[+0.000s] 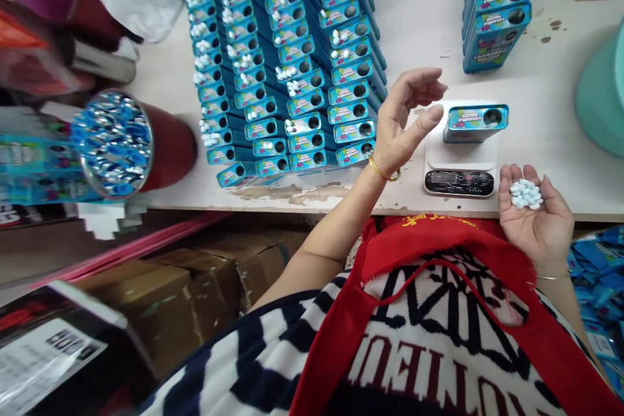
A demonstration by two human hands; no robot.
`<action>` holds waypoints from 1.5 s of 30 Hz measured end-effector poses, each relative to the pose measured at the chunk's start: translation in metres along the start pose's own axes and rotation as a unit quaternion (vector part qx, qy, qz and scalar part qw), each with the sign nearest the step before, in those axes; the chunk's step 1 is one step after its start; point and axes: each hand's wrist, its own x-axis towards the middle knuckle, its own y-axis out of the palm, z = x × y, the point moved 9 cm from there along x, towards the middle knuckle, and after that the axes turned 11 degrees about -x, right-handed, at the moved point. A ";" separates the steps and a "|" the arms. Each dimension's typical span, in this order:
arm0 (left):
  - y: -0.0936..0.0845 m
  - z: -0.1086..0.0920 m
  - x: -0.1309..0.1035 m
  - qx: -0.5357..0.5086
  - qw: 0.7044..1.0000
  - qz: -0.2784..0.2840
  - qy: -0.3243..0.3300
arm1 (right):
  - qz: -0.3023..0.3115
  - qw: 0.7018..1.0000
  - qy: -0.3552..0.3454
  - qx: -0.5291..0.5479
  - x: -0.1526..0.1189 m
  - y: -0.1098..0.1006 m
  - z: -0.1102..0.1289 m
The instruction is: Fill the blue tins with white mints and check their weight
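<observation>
A blue candy tin (478,118) stands upright on the white digital scale (461,159), its round top hole showing a little white inside. Just left of that tin hovers my left hand (408,114), thumb apart from the bent fingers and nothing in it; it does not touch the tin. Palm up at the table's front edge, my right hand (539,227) is cupped under a small heap of white candies (526,194). The scale's dark display panel (458,182) faces me, its digits too faint to read.
Several rows of blue tins (305,104) fill the left of the table, many with white candies on top. Another row (497,32) stands back right, near a teal container (604,91). A red-brown bucket (170,146) of shiny blue wrappers sits left. Cardboard boxes (141,292) lie below.
</observation>
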 end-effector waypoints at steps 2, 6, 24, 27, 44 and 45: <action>-0.005 -0.001 0.000 -0.010 1.000 -0.011 -0.001 | 0.009 1.000 -0.002 -0.001 -0.004 0.003 -0.001; -0.009 0.006 0.001 0.029 0.999 -0.013 -0.027 | 0.038 0.999 0.003 -0.001 -0.009 0.006 -0.006; 0.027 -0.042 -0.022 0.108 0.987 0.041 0.111 | 0.104 0.994 0.002 0.032 -0.008 0.019 -0.015; 0.075 -0.060 -0.037 0.096 0.967 0.190 0.138 | 0.132 0.990 0.022 0.044 -0.011 0.034 -0.017; 0.132 -0.040 -0.055 0.137 0.940 0.311 0.027 | 0.114 0.985 0.075 0.105 -0.009 0.032 -0.026; 0.131 -0.041 -0.054 0.133 0.941 0.309 0.038 | 0.112 0.984 0.081 0.111 -0.009 0.033 -0.026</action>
